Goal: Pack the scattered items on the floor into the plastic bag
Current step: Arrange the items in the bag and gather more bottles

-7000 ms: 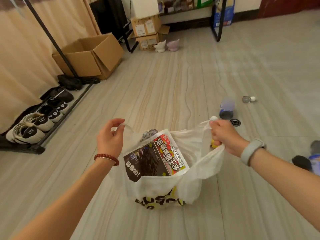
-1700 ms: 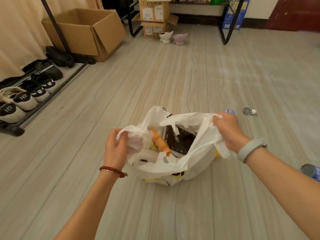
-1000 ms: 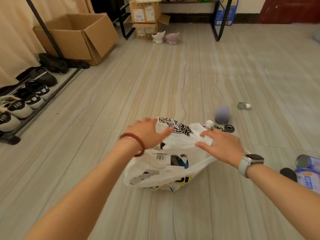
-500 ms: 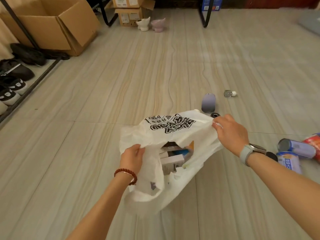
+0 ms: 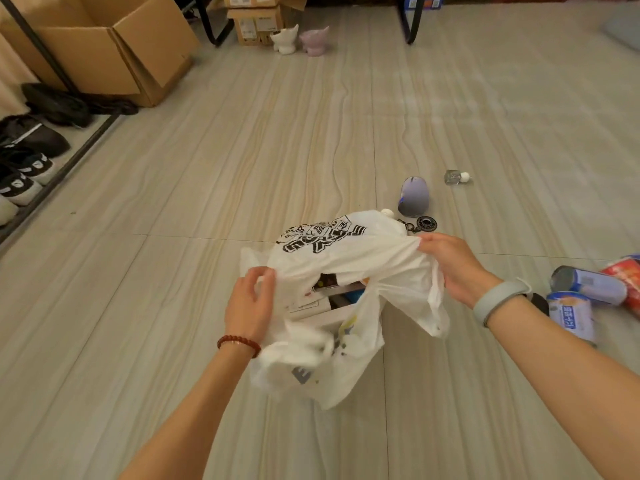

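Observation:
A white plastic bag with black print lies on the floor in front of me, its mouth partly open and boxes showing inside. My left hand pinches the bag's left edge. My right hand grips the bunched right edge. Loose on the floor beyond the bag are a purple cup on its side, a black round keyring piece and a small clear bottle. At the right lie two blue cans and a red packet.
An open cardboard box stands at the back left beside a black rack leg. Shoes line the left edge. Two small ceramic pots and stacked cartons stand at the back.
Both hands have shifted their hold on the bag's edges; the left hand rose toward the rim and the bag's top has been pulled wider. The camera has moved a little closer.

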`<move>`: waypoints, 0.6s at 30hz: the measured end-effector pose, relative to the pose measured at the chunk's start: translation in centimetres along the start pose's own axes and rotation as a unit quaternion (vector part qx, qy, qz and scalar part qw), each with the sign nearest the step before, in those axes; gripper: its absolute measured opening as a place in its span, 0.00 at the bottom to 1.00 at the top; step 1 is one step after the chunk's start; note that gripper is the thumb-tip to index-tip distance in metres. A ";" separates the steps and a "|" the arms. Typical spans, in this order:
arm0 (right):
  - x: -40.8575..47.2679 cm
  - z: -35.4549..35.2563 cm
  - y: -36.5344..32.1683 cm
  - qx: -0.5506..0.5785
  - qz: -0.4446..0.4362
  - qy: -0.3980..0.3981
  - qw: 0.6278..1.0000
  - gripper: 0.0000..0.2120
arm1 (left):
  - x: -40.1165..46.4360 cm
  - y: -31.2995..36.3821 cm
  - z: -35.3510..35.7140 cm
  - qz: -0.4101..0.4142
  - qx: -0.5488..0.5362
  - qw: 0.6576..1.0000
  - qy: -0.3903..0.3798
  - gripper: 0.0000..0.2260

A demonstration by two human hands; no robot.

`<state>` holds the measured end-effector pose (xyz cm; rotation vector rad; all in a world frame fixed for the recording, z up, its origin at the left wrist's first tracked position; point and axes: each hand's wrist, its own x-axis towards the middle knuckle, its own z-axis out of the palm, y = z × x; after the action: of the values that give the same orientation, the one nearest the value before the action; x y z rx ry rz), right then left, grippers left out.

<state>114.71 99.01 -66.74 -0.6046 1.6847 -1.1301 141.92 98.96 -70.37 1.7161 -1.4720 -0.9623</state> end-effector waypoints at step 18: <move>0.7 -1.1 3.2 -0.075 0.081 -0.163 0.980 0.08 | -1.7 -0.7 -3.3 -0.101 0.063 0.993 -0.001 0.09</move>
<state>113.73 100.28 -69.81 -0.6936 1.5104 -0.7466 144.95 100.80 -69.08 1.9868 -1.4049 -0.9924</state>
